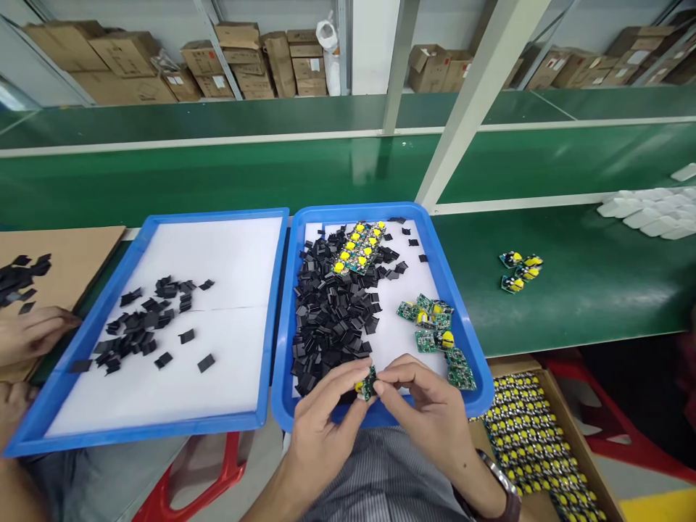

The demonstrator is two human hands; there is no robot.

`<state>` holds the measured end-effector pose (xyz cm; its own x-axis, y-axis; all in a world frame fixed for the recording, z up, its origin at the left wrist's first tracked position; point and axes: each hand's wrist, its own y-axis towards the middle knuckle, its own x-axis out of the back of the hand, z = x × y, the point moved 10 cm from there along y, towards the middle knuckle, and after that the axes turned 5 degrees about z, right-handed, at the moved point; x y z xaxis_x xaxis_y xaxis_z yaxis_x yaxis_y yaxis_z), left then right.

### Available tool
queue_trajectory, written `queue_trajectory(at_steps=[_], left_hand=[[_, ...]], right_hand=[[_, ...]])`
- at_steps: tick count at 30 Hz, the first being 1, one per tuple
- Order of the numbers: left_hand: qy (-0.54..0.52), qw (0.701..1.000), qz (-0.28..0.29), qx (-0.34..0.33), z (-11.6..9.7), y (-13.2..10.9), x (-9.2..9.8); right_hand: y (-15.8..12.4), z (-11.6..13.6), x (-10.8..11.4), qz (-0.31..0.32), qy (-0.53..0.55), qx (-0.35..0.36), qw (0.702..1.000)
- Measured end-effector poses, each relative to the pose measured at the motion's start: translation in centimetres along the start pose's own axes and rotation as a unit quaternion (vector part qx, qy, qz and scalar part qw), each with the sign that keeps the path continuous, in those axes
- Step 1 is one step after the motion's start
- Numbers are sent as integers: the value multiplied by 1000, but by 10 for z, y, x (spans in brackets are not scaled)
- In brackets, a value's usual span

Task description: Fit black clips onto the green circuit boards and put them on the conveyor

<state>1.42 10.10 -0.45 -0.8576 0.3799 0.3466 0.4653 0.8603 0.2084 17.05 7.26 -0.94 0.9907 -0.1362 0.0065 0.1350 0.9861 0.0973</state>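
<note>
A small green circuit board [369, 383] with a yellow part is held upright over the near edge of the blue tray [481, 388]. My left hand [326, 420] pinches it between thumb and fingers. From the other side, my right hand [429, 406] closes thumb and forefinger on the board's edge; whether a small piece is also between them is hidden. Black rectangular pieces [331, 312] are heaped in the tray's left half. On top of the heap lies a panel of joined boards [359, 248] with yellow parts. Several loose boards [435, 319] lie along the tray's right side.
A second blue-rimmed tray [217, 420] with scattered black pieces [135, 333] stands left, beside another person's hand [40, 333]. A few boards [522, 270] and white parts [652, 210] sit on the green bench [598, 290]. Below right is a carton of board panels [533, 435].
</note>
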Motion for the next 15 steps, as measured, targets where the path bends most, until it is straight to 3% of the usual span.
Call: queue_trajectory(at_steps=[15], left_hand=[[-18,999,-15,-39,-11,5,4]], right_hand=[[0,3,-3,12,-35,21,999]])
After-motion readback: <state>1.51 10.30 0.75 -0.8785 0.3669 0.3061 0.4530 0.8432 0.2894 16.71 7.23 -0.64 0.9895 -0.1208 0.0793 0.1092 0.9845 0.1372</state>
